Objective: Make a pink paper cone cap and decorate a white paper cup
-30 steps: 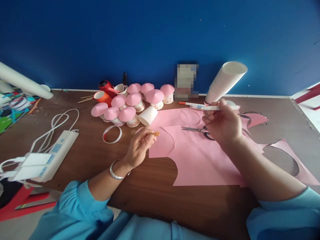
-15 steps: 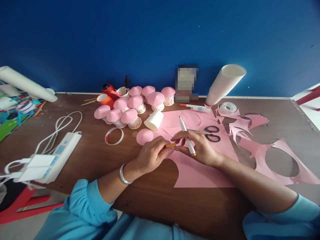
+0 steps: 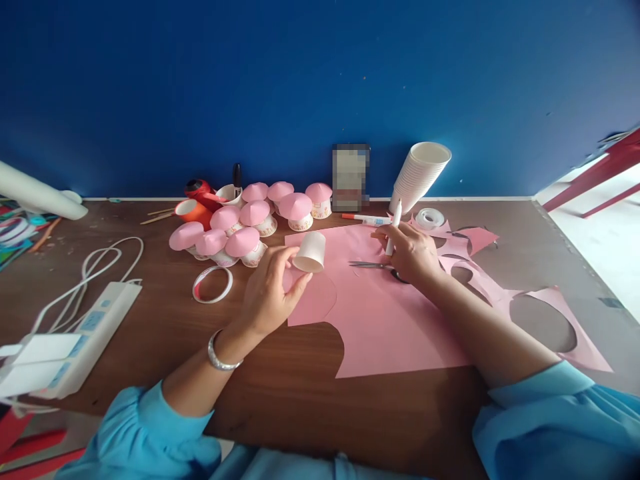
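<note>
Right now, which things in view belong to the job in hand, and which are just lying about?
Seem to belong:
white cup, in the left hand
marker, in the right hand
pink-topped cups
pink paper
scissors
cup stack

Seem just lying about:
power strip
white roll, far left
thin sticks

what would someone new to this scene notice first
Probably the cluster of paper cups with pink cone roofs, left of centre near the blue wall. Next, the tall leaning stack of white paper cups against that wall, right of centre. In front, the left hand holds a single white paper cup and the right hand a white marker, over cut pink paper.
</note>
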### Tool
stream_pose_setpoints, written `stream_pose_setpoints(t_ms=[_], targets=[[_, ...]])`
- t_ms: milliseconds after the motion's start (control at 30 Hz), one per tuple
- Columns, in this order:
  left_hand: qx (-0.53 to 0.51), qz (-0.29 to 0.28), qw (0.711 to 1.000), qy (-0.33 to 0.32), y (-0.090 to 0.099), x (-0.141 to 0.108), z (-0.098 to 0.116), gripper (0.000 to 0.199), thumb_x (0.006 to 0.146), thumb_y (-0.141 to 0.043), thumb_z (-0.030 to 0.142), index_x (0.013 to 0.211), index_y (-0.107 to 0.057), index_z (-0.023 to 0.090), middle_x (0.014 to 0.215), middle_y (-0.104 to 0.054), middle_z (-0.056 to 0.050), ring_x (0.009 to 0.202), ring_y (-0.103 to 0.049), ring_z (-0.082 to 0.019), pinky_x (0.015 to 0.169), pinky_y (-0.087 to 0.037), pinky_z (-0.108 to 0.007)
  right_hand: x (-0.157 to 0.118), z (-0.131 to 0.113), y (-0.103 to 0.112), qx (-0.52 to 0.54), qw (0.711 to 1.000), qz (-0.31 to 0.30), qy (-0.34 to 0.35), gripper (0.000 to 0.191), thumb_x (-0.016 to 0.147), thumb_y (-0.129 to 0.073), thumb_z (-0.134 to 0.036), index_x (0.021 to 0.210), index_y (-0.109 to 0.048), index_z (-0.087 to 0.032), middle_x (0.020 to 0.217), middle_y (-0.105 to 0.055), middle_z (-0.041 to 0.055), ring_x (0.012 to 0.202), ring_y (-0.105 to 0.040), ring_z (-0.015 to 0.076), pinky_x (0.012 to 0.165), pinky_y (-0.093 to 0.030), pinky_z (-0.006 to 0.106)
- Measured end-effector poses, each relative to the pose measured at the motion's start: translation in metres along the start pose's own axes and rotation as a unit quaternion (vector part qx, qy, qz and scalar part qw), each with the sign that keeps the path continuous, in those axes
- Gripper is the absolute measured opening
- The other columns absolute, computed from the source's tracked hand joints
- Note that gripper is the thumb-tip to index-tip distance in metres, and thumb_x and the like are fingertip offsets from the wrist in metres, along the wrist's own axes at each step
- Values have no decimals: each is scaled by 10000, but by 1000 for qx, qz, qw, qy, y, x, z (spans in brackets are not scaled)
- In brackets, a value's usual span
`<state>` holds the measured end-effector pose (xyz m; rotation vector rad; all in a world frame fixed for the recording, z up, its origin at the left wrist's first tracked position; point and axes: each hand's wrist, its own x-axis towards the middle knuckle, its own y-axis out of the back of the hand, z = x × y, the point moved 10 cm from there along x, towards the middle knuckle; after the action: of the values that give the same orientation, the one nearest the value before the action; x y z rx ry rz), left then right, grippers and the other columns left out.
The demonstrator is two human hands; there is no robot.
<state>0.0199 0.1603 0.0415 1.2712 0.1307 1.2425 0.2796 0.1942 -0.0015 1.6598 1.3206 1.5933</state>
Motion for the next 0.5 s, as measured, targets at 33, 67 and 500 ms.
stream_pose_setpoints(t_ms=[33,67,500], targets=[[6,-10,1000,8,-1,4,-3,411,950,-665,321,1305,-520,173,1175,-643,-132,939,-644,-217,796,-562,-351,0,7,-4,-30,1000,-7,-4,246,881,-552,-123,1019,-737,-207,861,-705,83,765,-606,212,556,-290,287],[12,-16,1000,11,-3,7,-5,434,955,-660,345,1320,-510,165,1215,-638,-151,978,-650,-234,831,-566,-373,0,10,-8,-49,999,-14,-3,254,883,-546,-119,1024,-738,-207,873,-706,85,766,-597,211,555,-276,290],[58,-120,990,48,-74,41,-8,625,939,-624,525,1357,-485,81,1338,-617,-278,1221,-628,-431,846,-577,-503,-1,-10,-7,-75,996,-5,44,260,930,-499,-98,979,-730,-207,842,-678,102,816,-582,245,648,-369,332]])
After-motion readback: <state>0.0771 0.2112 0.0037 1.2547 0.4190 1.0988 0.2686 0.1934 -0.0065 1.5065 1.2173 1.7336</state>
